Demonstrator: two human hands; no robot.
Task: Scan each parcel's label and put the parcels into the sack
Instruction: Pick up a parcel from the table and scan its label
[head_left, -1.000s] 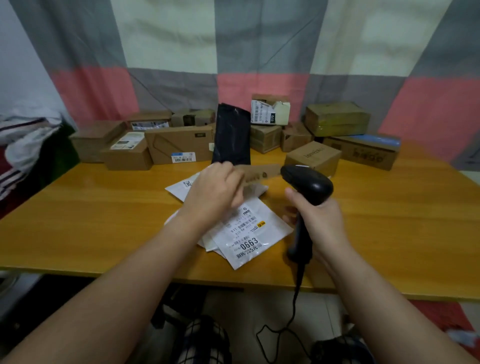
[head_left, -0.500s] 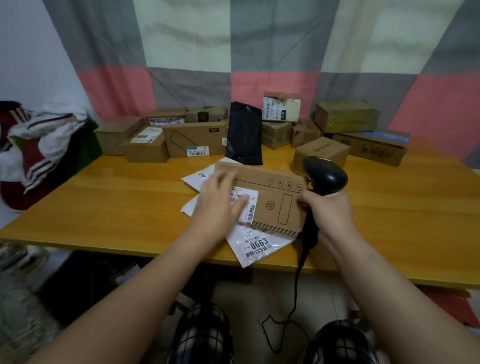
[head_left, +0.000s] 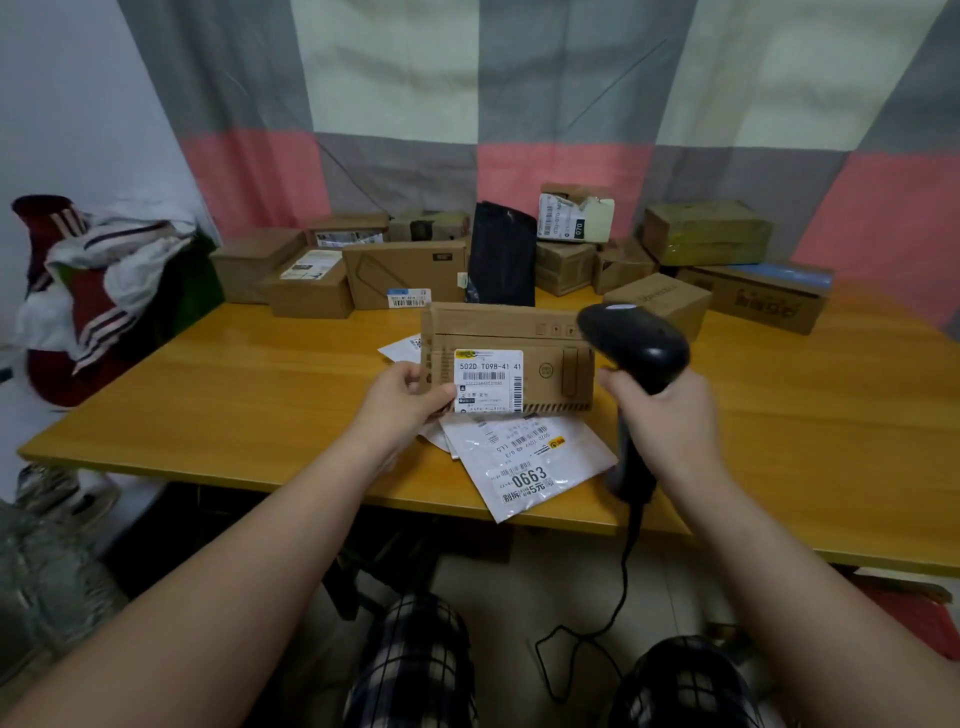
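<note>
Wooden table (head_left: 260, 395), parcels stacked along its far edge.
Above the table: left hand (head_left: 402, 400) pinches flat cardboard parcel (head_left: 511, 358); right hand (head_left: 660, 410) grips black scanner (head_left: 631, 345) beside its label (head_left: 488, 382).

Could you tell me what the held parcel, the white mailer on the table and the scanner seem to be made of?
Flat parcel: brown cardboard, matte, with printed marks and a tear strip. White mailer: probably thin plastic film, glossy, with glare spots and creases. Barcode scanner: likely black moulded plastic, smooth, with a dull sheen on its head.
</note>
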